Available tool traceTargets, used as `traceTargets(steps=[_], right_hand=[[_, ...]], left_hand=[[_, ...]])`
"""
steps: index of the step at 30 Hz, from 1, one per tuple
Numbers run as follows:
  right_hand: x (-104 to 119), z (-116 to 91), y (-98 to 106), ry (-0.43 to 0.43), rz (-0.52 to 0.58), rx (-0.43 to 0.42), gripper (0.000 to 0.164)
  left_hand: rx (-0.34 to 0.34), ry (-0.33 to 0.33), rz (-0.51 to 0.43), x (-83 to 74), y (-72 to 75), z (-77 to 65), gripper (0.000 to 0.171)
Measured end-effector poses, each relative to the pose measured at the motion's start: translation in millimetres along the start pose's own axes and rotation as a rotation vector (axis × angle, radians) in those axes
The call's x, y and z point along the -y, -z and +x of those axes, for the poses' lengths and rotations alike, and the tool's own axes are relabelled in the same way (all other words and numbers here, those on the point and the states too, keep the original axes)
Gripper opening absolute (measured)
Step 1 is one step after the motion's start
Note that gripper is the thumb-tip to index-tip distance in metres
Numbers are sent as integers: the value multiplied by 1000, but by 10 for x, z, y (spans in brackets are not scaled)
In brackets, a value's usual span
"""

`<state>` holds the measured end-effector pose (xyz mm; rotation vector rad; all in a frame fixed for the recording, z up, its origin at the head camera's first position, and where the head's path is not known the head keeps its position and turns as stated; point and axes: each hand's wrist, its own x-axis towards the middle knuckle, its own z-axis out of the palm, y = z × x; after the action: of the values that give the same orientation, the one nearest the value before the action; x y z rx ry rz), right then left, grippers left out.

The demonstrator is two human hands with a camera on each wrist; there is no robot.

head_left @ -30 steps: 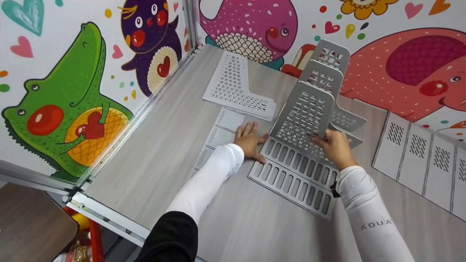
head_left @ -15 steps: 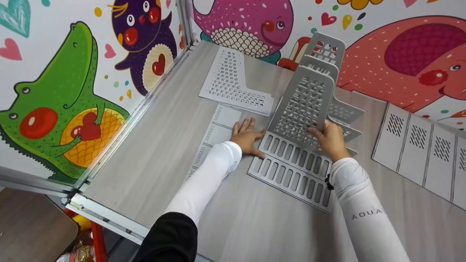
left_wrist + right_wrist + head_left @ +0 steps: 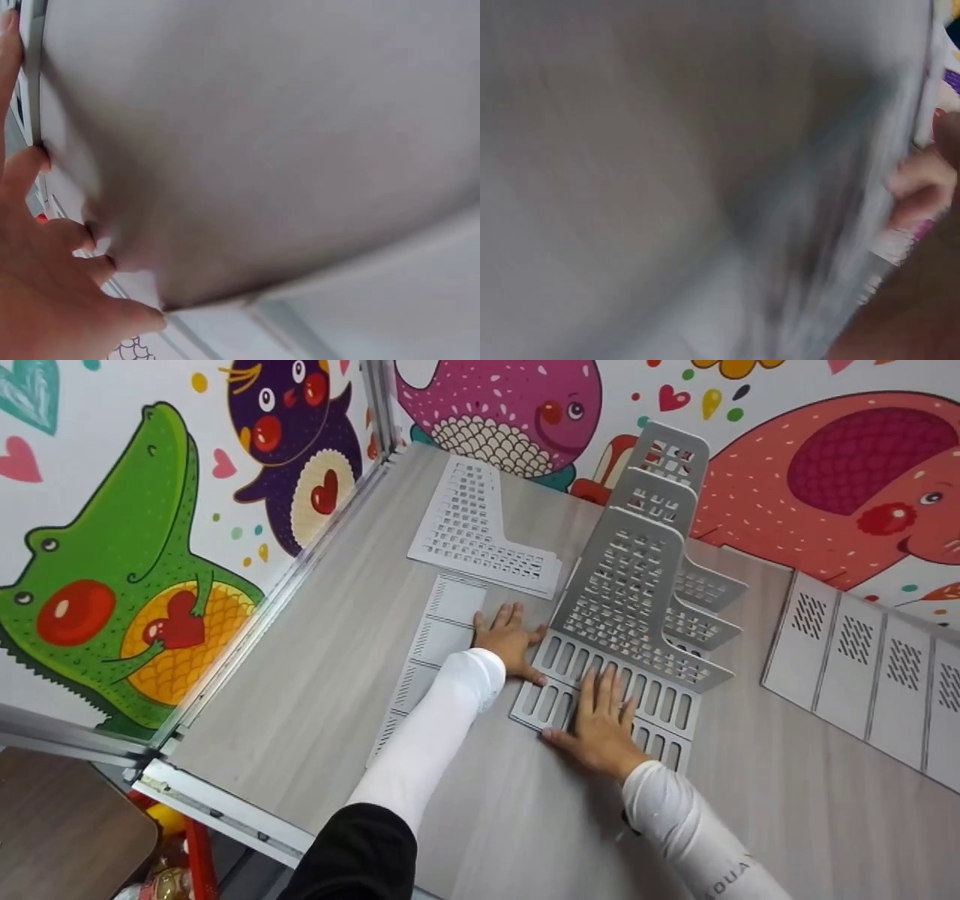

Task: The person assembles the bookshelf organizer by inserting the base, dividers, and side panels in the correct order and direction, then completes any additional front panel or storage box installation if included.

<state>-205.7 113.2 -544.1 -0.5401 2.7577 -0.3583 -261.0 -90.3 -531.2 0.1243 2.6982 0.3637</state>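
Note:
A grey file rack, with upright perforated L-shaped dividers (image 3: pixel 622 585) one behind another, stands on a slotted base (image 3: pixel 523 715) in the head view. My left hand (image 3: pixel 508 649) lies with spread fingers at the base's left side, its thumb touching the edge. In the left wrist view, the left hand (image 3: pixel 52 277) has fingertips on the tabletop and against the panel edges. Over the front of the slotted base is my right hand (image 3: pixel 604 727), fingers extended and holding nothing. The right wrist view is blurred, with part of the right hand (image 3: pixel 922 187) at the right edge.
Loose perforated L-shaped panels (image 3: pixel 484 536) lie at the back left. A long flat panel with slits (image 3: pixel 446 637) runs under the left forearm. Another grooved panel (image 3: pixel 855 690) lies at right. The table's metal edge (image 3: pixel 225 814) and a printed wall border the work.
My right hand has let go of the front divider and moved down and left over the slotted base. The dividers stand unheld. My left hand has hardly moved.

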Motion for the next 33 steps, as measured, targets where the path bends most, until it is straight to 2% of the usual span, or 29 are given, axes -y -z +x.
traceTargets(steps=[1, 3, 10, 13, 15, 18, 21, 22, 24, 28, 30, 33], right_hand=[[-15, -17, -50, -9, 18, 64, 116], [-70, -21, -95, -30, 11, 129, 111], [-168, 120, -6, -34, 37, 169, 110], [-174, 166, 8, -44, 16, 176, 110], [-174, 180, 6, -53, 8, 179, 110], [-157, 180, -2, -59, 10, 177, 109], [-122, 173, -18, -64, 21, 189, 110], [-109, 172, -26, -64, 24, 189, 110], [-85, 174, -43, -69, 26, 198, 110], [-55, 183, -61, -79, 18, 199, 111], [-52, 188, -56, -83, 15, 197, 111], [-66, 183, -30, -90, 18, 181, 110]], left_hand=[[0, -7, 2, -6, 4, 16, 97], [1, -26, -6, -25, 13, 52, 97], [-20, -33, 27, -75, 68, 155, 92], [-37, -58, 64, -72, 106, 190, 81], [-81, -84, 72, -58, 136, 236, 68], [-210, -110, 60, 2, 195, 333, 50], [-320, -93, 71, 119, 244, 451, 45], [-336, -73, 78, 166, 259, 486, 47], [-335, -26, 96, 261, 283, 546, 53], [-285, 52, 134, 410, 312, 626, 59], [-285, 52, 158, 444, 316, 657, 57], [-313, 10, 202, 424, 320, 710, 49]])
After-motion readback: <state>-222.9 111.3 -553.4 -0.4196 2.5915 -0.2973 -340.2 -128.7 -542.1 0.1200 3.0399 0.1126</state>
